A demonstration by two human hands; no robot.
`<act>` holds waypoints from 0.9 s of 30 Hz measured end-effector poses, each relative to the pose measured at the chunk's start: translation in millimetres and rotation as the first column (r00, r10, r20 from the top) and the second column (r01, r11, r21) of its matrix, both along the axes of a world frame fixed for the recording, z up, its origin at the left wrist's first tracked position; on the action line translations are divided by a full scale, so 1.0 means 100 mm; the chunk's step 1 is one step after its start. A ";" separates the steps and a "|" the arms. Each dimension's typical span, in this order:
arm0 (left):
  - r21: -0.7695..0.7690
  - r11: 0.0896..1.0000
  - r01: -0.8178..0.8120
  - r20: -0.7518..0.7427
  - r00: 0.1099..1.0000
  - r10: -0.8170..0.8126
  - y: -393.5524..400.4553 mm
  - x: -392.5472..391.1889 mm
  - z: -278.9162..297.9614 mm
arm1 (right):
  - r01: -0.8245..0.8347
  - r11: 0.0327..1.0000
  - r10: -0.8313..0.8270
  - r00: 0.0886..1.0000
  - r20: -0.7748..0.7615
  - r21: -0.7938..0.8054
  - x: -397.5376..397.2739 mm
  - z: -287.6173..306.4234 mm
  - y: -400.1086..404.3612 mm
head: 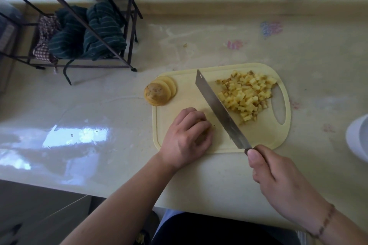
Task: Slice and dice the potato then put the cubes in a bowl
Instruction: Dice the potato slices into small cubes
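Right hand (278, 181), lower right of frame, clenches the cleaver (221, 109) by its handle, blade slanting across the cutting board (189, 85). Left hand (187, 135) curls over a potato piece (205, 133) near the board's lower left edge. Diced cubes (247, 95) are heaped right of the blade, beside the handle slot; slices (159, 92) overhang the upper left corner. Bare bench (99, 105) lies left; a white bowl (358, 137) is cut by the right frame edge.
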State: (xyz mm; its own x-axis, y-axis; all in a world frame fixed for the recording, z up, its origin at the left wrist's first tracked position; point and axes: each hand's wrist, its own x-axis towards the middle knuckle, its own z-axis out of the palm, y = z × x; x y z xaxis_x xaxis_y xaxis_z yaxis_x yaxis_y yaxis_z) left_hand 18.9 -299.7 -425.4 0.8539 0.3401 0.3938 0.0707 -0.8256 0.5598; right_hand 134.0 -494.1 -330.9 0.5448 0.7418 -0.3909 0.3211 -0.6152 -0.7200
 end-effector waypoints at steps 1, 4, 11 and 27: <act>0.003 1.000 -0.002 -0.003 1.000 0.002 0.00 -0.01 0.00 | -0.004 1.000 0.004 1.000 -0.009 0.009 -0.02 0.01 0.01; 0.007 1.000 0.011 -0.007 1.000 -0.011 0.01 -0.01 -0.01 | -0.011 1.000 0.012 0.999 -0.031 0.026 -0.10 0.06 0.00; -0.011 1.000 0.008 0.009 1.000 -0.007 0.01 -0.01 -0.04 | -0.046 0.999 0.046 0.999 -0.017 0.002 -0.22 0.06 -0.08; -0.025 1.000 0.018 -0.011 1.000 -0.018 0.03 -0.01 -0.01 | -0.005 1.000 0.006 0.999 0.039 -0.022 -0.07 -0.07 0.05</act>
